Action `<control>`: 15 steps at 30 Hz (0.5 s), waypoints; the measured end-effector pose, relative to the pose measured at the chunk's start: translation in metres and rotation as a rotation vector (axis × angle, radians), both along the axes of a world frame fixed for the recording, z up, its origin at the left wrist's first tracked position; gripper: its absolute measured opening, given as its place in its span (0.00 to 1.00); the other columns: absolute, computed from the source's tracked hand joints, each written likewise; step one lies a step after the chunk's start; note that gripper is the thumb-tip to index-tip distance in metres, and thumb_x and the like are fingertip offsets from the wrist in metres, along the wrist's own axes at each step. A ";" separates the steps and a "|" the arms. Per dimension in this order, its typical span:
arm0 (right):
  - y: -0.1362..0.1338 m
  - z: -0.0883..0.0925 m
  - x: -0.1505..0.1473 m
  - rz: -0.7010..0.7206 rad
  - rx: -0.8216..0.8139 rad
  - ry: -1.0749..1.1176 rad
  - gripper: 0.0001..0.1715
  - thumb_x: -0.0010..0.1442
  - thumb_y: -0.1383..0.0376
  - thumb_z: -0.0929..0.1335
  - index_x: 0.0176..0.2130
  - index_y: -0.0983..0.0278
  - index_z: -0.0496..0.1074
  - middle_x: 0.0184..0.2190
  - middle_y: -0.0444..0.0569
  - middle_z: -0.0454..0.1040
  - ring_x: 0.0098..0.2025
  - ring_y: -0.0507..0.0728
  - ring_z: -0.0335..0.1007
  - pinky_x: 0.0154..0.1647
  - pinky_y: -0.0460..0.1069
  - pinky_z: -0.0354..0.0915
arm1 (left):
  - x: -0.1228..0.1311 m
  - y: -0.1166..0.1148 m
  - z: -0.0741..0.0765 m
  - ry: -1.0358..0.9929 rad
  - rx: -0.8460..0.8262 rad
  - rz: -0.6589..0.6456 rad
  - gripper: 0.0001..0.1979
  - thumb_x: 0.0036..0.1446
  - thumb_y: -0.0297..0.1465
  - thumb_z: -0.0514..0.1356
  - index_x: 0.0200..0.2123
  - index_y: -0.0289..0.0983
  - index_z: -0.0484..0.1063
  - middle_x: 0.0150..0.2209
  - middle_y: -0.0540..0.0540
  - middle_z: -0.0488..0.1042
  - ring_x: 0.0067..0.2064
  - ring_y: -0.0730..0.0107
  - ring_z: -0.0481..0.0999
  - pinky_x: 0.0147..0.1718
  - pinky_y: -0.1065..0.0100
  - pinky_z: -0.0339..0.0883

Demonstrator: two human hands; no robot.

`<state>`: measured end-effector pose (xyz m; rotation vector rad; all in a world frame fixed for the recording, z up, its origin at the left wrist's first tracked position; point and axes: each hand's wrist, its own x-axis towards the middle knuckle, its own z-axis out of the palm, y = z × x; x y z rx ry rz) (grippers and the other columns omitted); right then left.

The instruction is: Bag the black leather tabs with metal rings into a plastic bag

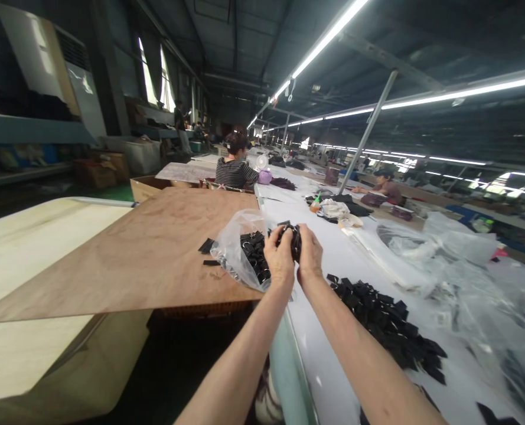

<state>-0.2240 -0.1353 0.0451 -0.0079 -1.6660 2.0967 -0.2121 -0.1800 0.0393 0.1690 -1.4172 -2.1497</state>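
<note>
My left hand (280, 258) and my right hand (310, 252) are cupped together around a clump of black fabric tabs (290, 235), some showing metal rings. The clump is held above the edge where the brown board meets the white table. Just left of my hands, a clear plastic bag (230, 243) lies with its mouth toward me, full of similar black tabs with rings (256, 254). A larger loose pile of black tabs (380, 319) spreads over the white table beside my right forearm.
A brown board (156, 254) lies to the left, with two stray black tabs (206, 245) on it. Crumpled clear plastic (470, 283) covers the white table's (333, 354) right side. An orange-and-green bottle (316, 204) stands farther back. A person in a striped shirt (233, 172) sits ahead.
</note>
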 end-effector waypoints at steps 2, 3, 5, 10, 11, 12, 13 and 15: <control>-0.027 -0.006 -0.023 0.070 0.026 -0.004 0.22 0.50 0.49 0.64 0.31 0.65 0.71 0.29 0.45 0.73 0.35 0.56 0.68 0.35 0.47 0.65 | -0.019 -0.031 -0.005 -0.024 -0.033 0.033 0.16 0.49 0.35 0.58 0.41 0.36 0.74 0.42 0.44 0.74 0.47 0.62 0.72 0.47 0.66 0.63; -0.038 -0.010 -0.033 0.100 0.045 -0.010 0.22 0.50 0.49 0.64 0.30 0.65 0.71 0.27 0.44 0.73 0.34 0.55 0.68 0.34 0.47 0.65 | -0.027 -0.045 -0.008 -0.040 -0.053 0.041 0.16 0.49 0.35 0.58 0.41 0.35 0.74 0.41 0.44 0.75 0.46 0.61 0.72 0.47 0.65 0.64; -0.053 -0.017 -0.049 0.148 0.091 -0.026 0.20 0.50 0.50 0.63 0.28 0.64 0.70 0.25 0.43 0.72 0.32 0.55 0.67 0.34 0.47 0.64 | -0.041 -0.068 -0.013 -0.081 -0.101 0.042 0.15 0.48 0.35 0.58 0.39 0.35 0.75 0.39 0.45 0.76 0.45 0.60 0.73 0.46 0.64 0.64; -0.051 -0.027 -0.063 0.222 0.251 -0.074 0.16 0.49 0.55 0.64 0.30 0.64 0.72 0.26 0.42 0.72 0.34 0.55 0.68 0.35 0.46 0.64 | -0.053 -0.104 -0.016 -0.188 -0.254 -0.025 0.14 0.46 0.34 0.59 0.37 0.36 0.76 0.39 0.45 0.77 0.45 0.60 0.74 0.46 0.65 0.64; -0.045 -0.027 -0.062 0.227 0.293 -0.089 0.15 0.49 0.57 0.64 0.31 0.65 0.72 0.27 0.43 0.73 0.34 0.55 0.68 0.36 0.46 0.64 | -0.052 -0.107 -0.015 -0.206 -0.293 -0.054 0.14 0.46 0.34 0.59 0.36 0.36 0.76 0.39 0.45 0.78 0.44 0.60 0.74 0.45 0.65 0.65; -0.039 -0.027 -0.061 0.229 0.339 -0.108 0.15 0.49 0.58 0.63 0.32 0.65 0.73 0.28 0.44 0.73 0.35 0.55 0.68 0.36 0.46 0.64 | -0.052 -0.110 -0.014 -0.223 -0.337 -0.085 0.13 0.45 0.34 0.59 0.36 0.36 0.77 0.38 0.45 0.78 0.43 0.60 0.75 0.43 0.66 0.66; -0.031 -0.026 -0.060 0.227 0.388 -0.128 0.15 0.49 0.59 0.63 0.33 0.66 0.73 0.29 0.44 0.73 0.35 0.55 0.69 0.36 0.46 0.64 | -0.050 -0.112 -0.012 -0.240 -0.383 -0.115 0.13 0.45 0.33 0.59 0.35 0.36 0.77 0.36 0.44 0.79 0.41 0.60 0.76 0.42 0.66 0.67; -0.013 -0.024 -0.056 0.211 0.500 -0.163 0.14 0.50 0.62 0.63 0.34 0.66 0.73 0.29 0.45 0.74 0.35 0.55 0.69 0.36 0.47 0.65 | -0.048 -0.114 -0.009 -0.268 -0.491 -0.153 0.13 0.44 0.32 0.60 0.35 0.36 0.77 0.34 0.44 0.79 0.39 0.59 0.76 0.40 0.65 0.68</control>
